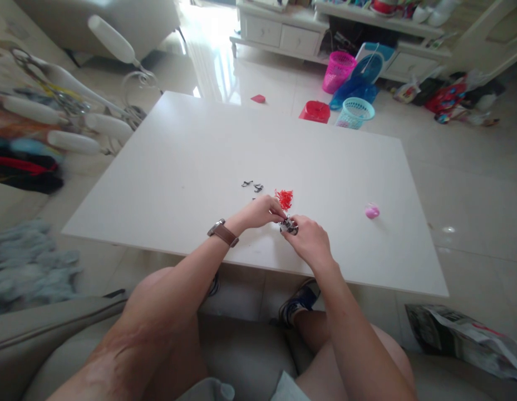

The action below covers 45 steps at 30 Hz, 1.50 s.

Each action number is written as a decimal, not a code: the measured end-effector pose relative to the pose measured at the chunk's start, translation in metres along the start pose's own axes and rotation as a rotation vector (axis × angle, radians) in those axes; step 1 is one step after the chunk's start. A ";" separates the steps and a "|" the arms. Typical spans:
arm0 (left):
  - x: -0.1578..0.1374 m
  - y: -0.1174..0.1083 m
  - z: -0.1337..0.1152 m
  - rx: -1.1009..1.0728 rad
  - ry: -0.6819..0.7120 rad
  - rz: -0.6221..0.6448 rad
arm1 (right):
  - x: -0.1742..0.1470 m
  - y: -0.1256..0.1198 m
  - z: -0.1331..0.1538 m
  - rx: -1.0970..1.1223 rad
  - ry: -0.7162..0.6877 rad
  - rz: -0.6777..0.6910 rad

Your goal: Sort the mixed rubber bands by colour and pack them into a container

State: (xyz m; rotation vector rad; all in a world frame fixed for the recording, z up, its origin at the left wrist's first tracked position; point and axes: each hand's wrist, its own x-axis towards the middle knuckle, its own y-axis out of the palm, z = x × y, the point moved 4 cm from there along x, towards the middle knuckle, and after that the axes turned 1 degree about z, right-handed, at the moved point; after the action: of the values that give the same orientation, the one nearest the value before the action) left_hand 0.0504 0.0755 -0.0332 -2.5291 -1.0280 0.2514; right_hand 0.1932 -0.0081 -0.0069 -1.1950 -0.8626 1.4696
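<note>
Over the near part of the white table (191, 161), my two hands meet. My right hand (311, 240) is closed around a small black-and-silver object (289, 226), whose exact kind I cannot make out. My left hand (265, 211), with a brown-strapped watch (223, 233) on its wrist, pinches at the upper left of that object; what sits between its fingertips is too small to name. Just beyond the fingers lies a tuft of red strands (284, 199). Small thin black pieces (259, 188) are scattered left of the tuft, one partly behind my left hand.
A pink ball-like item (372, 211) rests toward the table's right side. Beyond the far edge stand a red stool (315, 111), a light-blue basket (355, 111) and a pink basket (339, 71). A rack with white padded arms (112, 39) borders the left edge.
</note>
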 end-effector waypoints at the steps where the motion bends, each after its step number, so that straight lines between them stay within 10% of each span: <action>1: 0.000 0.000 0.000 -0.002 -0.017 -0.005 | 0.000 0.000 0.000 -0.003 0.003 0.000; 45: -0.003 -0.011 -0.019 -0.098 0.005 -0.188 | 0.003 -0.004 -0.003 0.255 -0.008 -0.083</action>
State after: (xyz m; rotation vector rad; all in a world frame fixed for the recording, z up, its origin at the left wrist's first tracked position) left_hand 0.0470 0.0745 -0.0118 -2.4948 -1.2950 0.1436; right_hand 0.1967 -0.0043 -0.0048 -0.9546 -0.6974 1.4683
